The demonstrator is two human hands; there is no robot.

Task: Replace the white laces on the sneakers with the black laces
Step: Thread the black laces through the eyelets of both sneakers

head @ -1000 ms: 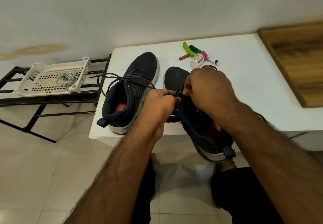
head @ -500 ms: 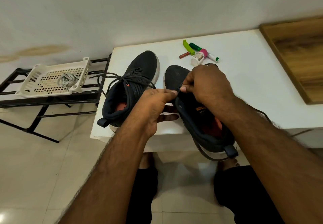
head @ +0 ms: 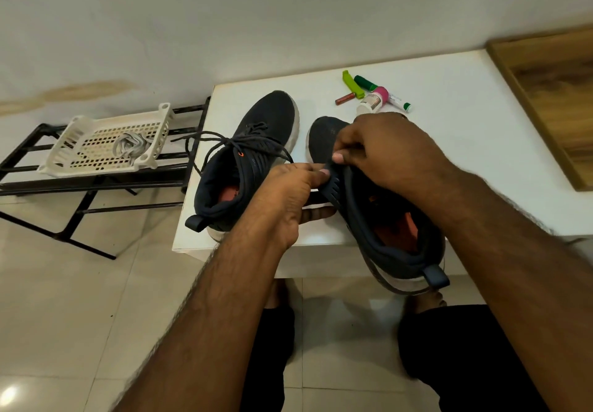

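Both hands, left hand (head: pixel 288 193) and right hand (head: pixel 382 151), pinch the right sneaker's (head: pixel 385 215) lacing edge.

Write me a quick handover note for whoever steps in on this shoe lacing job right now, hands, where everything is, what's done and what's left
Left hand: grips the eyelet side of the right sneaker.
Right hand: fingers curled over that sneaker's lace area; what it pinches is hidden.
Right sneaker lies on the white table, heel over the near edge, a dark lace trailing round the heel.
Left sneaker sits on the table, black lace threaded, ends loose.
White laces lie bundled in the white basket on the rack.
Done: white laces out, left sneaker laced.
Left: finish lacing the right sneaker; possibly tie both.
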